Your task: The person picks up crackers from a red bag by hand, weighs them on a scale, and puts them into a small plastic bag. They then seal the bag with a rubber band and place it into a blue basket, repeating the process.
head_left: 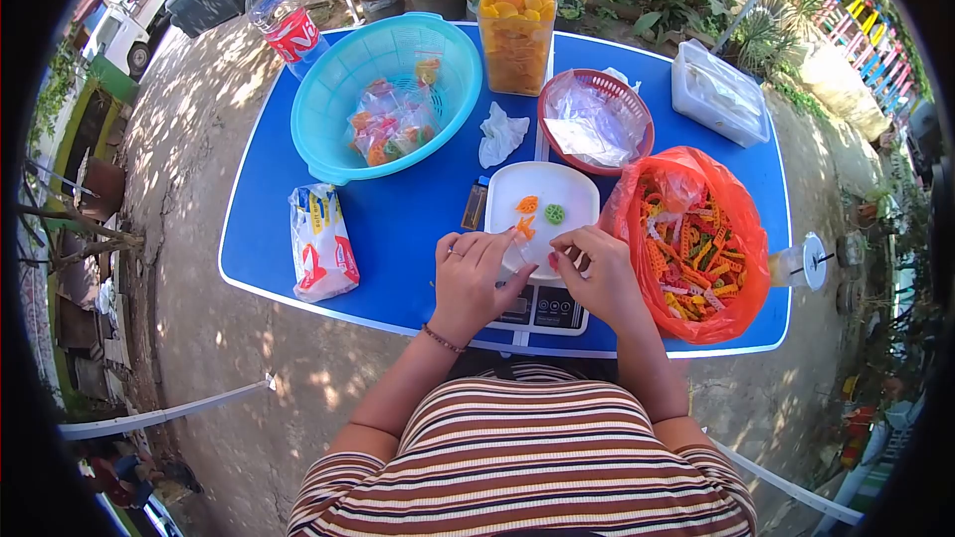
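Hands meet over the near edge of a white tray (572, 189) sitting on a scale (542, 308), blue tabletop (398, 229) underneath. Left hand (473, 278) and right hand (602, 273) both pinch a small clear bag (519, 254) between them. Couple of colourful crackers (527, 205) on the tray, red sack (696, 244) of them just right.

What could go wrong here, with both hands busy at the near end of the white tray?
The white tray sits on a scale near the table edge; a nudge from the left hand or right hand might tip it, scattering the loose snack pieces. The open orange bag beside the right hand could get knocked and spill.
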A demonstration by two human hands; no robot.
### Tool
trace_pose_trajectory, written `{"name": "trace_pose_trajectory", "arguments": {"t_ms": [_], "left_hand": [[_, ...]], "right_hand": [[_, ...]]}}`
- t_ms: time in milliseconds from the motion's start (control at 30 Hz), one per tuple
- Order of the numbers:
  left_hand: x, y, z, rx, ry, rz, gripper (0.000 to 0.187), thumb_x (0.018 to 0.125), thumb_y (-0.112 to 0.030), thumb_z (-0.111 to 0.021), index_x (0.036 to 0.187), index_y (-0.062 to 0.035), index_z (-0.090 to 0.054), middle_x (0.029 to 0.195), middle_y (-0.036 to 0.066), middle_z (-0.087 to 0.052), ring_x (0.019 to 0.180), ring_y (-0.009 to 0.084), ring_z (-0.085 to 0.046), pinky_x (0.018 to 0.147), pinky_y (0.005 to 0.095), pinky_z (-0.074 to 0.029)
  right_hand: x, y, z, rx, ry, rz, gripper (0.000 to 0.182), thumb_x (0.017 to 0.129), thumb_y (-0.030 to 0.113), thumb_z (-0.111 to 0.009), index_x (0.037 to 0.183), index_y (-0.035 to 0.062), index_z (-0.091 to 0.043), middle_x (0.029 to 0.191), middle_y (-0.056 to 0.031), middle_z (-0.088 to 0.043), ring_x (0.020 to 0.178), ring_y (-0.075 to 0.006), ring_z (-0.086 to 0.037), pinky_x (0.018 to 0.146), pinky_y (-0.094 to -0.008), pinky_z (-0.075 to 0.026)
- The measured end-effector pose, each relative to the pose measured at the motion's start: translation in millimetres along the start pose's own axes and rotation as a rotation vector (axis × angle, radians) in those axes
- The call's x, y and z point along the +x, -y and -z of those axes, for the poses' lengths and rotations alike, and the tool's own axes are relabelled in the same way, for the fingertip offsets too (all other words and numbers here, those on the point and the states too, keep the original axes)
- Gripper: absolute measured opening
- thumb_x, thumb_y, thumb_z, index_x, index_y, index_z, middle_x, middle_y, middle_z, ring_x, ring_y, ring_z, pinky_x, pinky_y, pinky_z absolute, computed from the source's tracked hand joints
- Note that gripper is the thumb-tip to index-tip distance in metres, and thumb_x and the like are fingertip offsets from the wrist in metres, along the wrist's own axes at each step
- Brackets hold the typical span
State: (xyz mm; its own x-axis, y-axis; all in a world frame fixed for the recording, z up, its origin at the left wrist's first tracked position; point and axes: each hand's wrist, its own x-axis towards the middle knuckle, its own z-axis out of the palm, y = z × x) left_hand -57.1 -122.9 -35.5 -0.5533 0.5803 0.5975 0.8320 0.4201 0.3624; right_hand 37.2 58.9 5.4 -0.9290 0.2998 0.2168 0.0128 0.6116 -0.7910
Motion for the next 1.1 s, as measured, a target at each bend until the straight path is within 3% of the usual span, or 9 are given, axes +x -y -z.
{"name": "trace_pose_trajectory", "arguments": {"t_ms": [167,267,367,567,667,767,867,967,1100], "left_hand": [[4,-3,3,-0.018,-0.007,0.03,0.049,0.08,-0.038,-0.084,0.118,-0.0104,-0.071,0.102,0.001,-0.073,0.098,0.0184,-0.064,0.096,0.0385,-0.04],[4,-4,5,-0.028,0.001,0.027,0.048,0.079,-0.038,-0.084,0.117,-0.0113,-0.071,0.102,0.001,-0.073,0.098,0.0185,-0.064,0.097,0.0388,-0.039],[5,-6,9,-0.019,0.012,0.013,0.049,0.078,-0.039,-0.085,0.116,-0.0122,-0.072,0.103,0.0,-0.073,0.098,0.0187,-0.064,0.097,0.039,-0.039],[2,-9,6,-0.073,-0.028,0.035,0.051,0.075,-0.037,-0.088,0.117,-0.0129,-0.072,0.103,0.002,-0.073,0.099,0.02,-0.065,0.098,0.0397,-0.04],[0,-7,6,-0.096,-0.059,0.076,0.054,0.074,-0.034,-0.089,0.118,-0.0111,-0.071,0.105,0.004,-0.073,0.099,0.0212,-0.066,0.099,0.0402,-0.039],[-2,-4,8,-0.172,-0.111,0.126,0.057,0.074,-0.028,-0.091,0.122,-0.0065,-0.069,0.108,0.007,-0.073,0.099,0.022,-0.067,0.097,0.0394,-0.044],[-8,1,3,-0.466,-0.195,0.255,0.059,0.075,-0.023,-0.091,0.125,-0.0023,-0.066,0.111,0.01,-0.074,0.101,0.0226,-0.068,0.094,0.0377,-0.05],[-11,2,0,-0.572,-0.19,0.341,0.06,0.074,-0.03,-0.091,0.123,-0.0045,-0.067,0.115,0.011,-0.074,0.101,0.0277,-0.068,0.096,0.0411,-0.048],[-6,3,10,-0.305,-0.112,0.202,0.059,0.076,-0.027,-0.09,0.125,-0.0034,-0.066,0.11,0.009,-0.074,0.099,0.0212,-0.068,0.096,0.0395,-0.048]], "right_hand": [[-6,-7,0,-0.266,0.024,0.148,0.018,0.083,-0.002,-0.074,0.101,-0.0013,-0.072,0.093,-0.0148,-0.068,0.082,-0.0301,-0.068,0.073,-0.0378,-0.054],[-3,-10,1,-0.286,0.051,0.141,0.017,0.084,-0.001,-0.076,0.099,-0.0008,-0.069,0.09,-0.0127,-0.069,0.079,-0.0244,-0.068,0.07,-0.0336,-0.053],[1,3,-1,0.092,-0.042,-0.101,0.016,0.086,0.002,-0.075,0.098,0.0,-0.066,0.088,-0.012,-0.07,0.077,-0.0228,-0.069,0.068,-0.032,-0.054],[0,-14,-19,0.357,-0.034,0.009,0.018,0.089,0.0,-0.072,0.107,0.0015,-0.073,0.084,-0.0107,-0.071,0.069,-0.0162,-0.066,0.062,-0.0268,-0.05],[6,1,-13,0.182,-0.093,-0.02,0.024,0.089,-0.001,-0.07,0.112,0.0053,-0.075,0.087,-0.0116,-0.069,0.077,-0.0205,-0.066,0.067,-0.0308,-0.052],[12,-3,-19,-0.268,-0.12,0.205,0.026,0.087,0.001,-0.07,0.112,0.0082,-0.076,0.098,-0.0116,-0.066,0.091,-0.0267,-0.063,0.077,-0.0373,-0.053],[13,3,-27,-0.414,-0.033,0.155,0.025,0.085,0.005,-0.071,0.109,0.0092,-0.076,0.107,-0.0103,-0.063,0.102,-0.0318,-0.058,0.086,-0.0428,-0.051],[12,0,-31,-0.448,0.0,0.163,0.02,0.086,0.008,-0.072,0.106,0.0079,-0.074,0.112,-0.0098,-0.063,0.104,-0.0313,-0.056,0.086,-0.0427,-0.051],[11,-8,-29,-0.345,-0.023,0.208,0.018,0.087,0.005,-0.071,0.105,0.0044,-0.072,0.106,-0.0142,-0.065,0.098,-0.0311,-0.06,0.085,-0.0428,-0.052]]}}
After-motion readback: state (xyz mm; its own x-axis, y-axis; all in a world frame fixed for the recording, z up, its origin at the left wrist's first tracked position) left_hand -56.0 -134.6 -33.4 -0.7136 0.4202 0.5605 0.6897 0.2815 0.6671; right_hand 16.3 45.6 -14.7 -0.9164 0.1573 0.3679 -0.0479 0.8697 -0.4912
